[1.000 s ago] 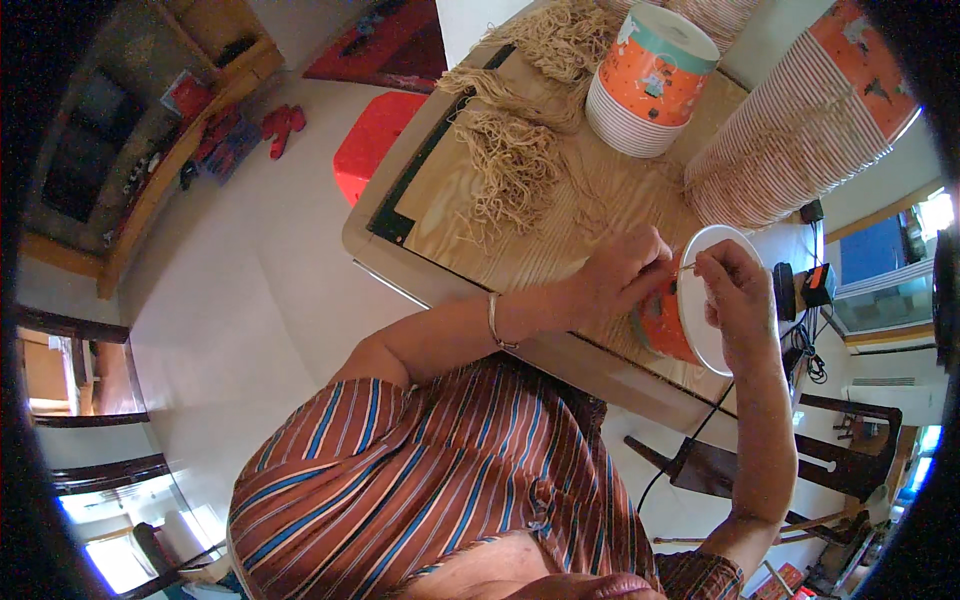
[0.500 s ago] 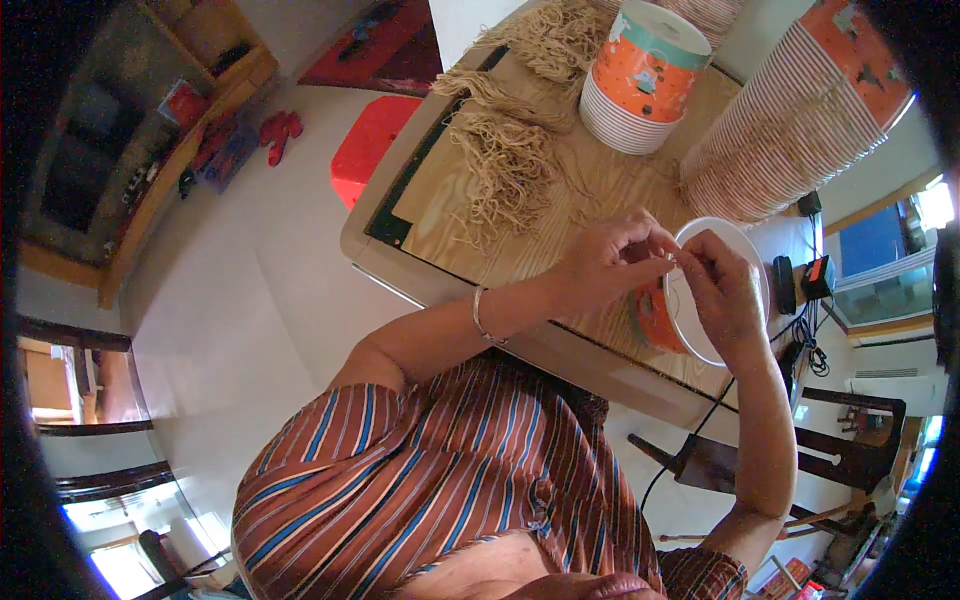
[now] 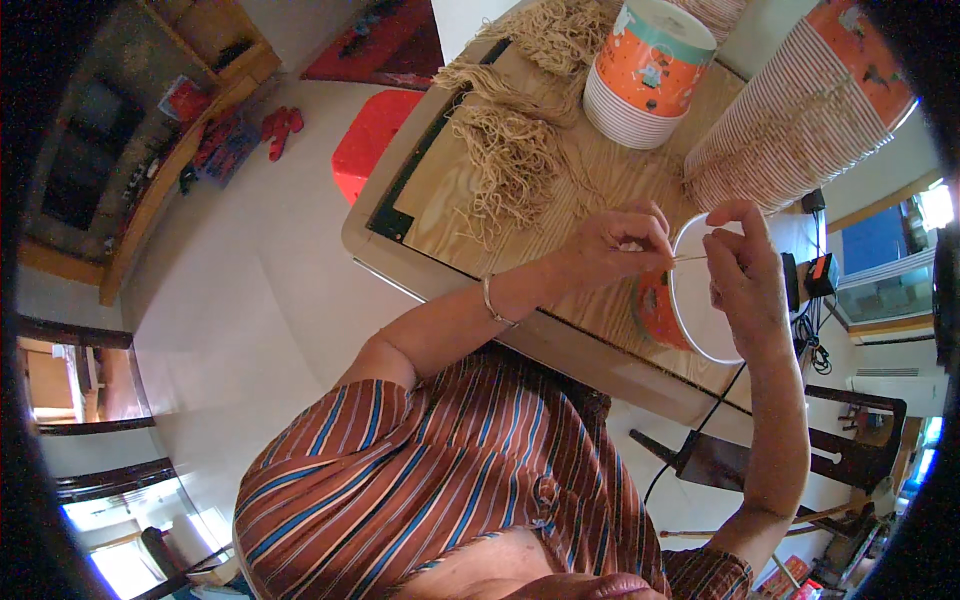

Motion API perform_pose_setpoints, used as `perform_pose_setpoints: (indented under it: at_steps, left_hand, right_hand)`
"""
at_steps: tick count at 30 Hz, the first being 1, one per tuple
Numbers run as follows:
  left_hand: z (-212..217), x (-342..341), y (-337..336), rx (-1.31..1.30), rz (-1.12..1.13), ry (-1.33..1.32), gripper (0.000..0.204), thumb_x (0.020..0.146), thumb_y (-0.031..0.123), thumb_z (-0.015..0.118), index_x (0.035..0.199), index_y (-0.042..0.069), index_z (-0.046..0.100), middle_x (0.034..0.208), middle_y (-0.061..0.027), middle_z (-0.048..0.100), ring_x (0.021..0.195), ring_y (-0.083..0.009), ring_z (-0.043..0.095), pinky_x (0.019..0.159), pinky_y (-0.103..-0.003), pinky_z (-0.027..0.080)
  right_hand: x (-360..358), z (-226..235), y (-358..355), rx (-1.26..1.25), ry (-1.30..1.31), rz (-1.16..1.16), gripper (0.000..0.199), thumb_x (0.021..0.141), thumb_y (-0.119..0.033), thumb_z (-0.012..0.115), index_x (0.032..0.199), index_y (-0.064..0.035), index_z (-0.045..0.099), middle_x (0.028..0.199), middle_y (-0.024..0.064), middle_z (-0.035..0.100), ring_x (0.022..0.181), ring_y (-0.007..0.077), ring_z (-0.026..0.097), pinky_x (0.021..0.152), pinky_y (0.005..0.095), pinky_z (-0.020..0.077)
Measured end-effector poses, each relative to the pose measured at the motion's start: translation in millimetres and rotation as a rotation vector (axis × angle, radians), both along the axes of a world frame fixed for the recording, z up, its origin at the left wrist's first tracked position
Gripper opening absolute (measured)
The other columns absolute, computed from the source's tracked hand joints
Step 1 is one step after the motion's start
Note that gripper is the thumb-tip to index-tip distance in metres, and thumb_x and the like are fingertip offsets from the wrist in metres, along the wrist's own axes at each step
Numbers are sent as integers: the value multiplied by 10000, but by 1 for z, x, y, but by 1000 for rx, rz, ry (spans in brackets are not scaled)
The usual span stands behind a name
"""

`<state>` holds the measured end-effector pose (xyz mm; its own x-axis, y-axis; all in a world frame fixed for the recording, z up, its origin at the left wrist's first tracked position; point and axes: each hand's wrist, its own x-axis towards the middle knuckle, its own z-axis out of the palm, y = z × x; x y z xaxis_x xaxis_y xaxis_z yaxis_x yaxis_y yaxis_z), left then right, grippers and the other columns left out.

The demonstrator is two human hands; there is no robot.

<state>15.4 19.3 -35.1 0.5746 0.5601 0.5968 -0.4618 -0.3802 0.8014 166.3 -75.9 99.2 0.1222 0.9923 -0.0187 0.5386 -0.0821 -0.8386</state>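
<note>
A short pale string (image 3: 690,258) stretches between my hands. My left hand (image 3: 622,245) pinches one end between thumb and fingers, with a bangle on that wrist. My right hand (image 3: 748,272) has the other end at its thumb and bent fingers, its index finger raised. Both hands are over the rim of an orange paper tub (image 3: 665,315) with a white inside, tilted with its mouth toward the right. Loose tan strings (image 3: 510,160) lie in a tangled heap on the wooden table (image 3: 600,285), left of my hands.
An orange and green stack of paper tubs (image 3: 650,75) stands at the far side. A taller, leaning stack of tubs (image 3: 800,120) is at the right, with string strands across it. Black cables (image 3: 815,335) hang at the table's right edge. A red stool (image 3: 375,145) stands left of the table.
My right hand has moved right, away from my left hand, and its index finger has lifted. The string now shows in the gap between them.
</note>
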Motion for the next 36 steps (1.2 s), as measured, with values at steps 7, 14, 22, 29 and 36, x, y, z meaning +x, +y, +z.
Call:
perform_pose_setpoints:
  at_steps: [7, 14, 22, 29, 36]
  left_hand:
    - [5, -5, 8, 215, 20, -40, 90, 801, 75, 738, 868, 107, 688, 930, -35, 575, 906, -183, 579, 791, -301, 469]
    - [16, -4, 1, 670, 205, -59, 143, 763, 91, 744, 883, 154, 699, 1036, -27, 605, 957, -224, 593, 859, -366, 477]
    - [20, -2, -34, 975, 390, -1, 122, 781, 222, 633, 873, 144, 616, 935, 6, 635, 998, -211, 612, 910, -421, 476]
    - [19, 23, -94, 1042, 593, 204, 114, 743, 196, 607, 790, 97, 576, 877, -44, 607, 877, -197, 603, 838, -358, 485]
    - [48, 8, -78, 747, 480, 281, 279, 792, 147, 681, 1013, 18, 571, 1026, -143, 556, 800, -229, 616, 723, -334, 525]
  right_hand:
    - [-20, 14, -14, 120, 164, 1, 166, 931, -25, 515, 1066, -115, 484, 629, -42, 484, 491, 14, 371, 418, 197, 270]
    - [-4, 14, -22, 163, 154, -115, 138, 935, -68, 527, 1059, -119, 496, 629, -40, 492, 482, 19, 380, 413, 189, 286]
    - [18, 27, -25, 302, -37, -143, 94, 923, -64, 543, 1000, -118, 551, 665, -60, 483, 532, 11, 370, 466, 190, 266]
    - [36, 19, 12, 440, -43, -118, 129, 926, -65, 560, 1053, -57, 577, 891, 10, 579, 776, 92, 541, 708, 247, 467]
    - [19, 22, 6, 173, 406, -122, 178, 957, -194, 556, 1002, -29, 608, 644, -24, 467, 562, 64, 430, 517, 224, 371]
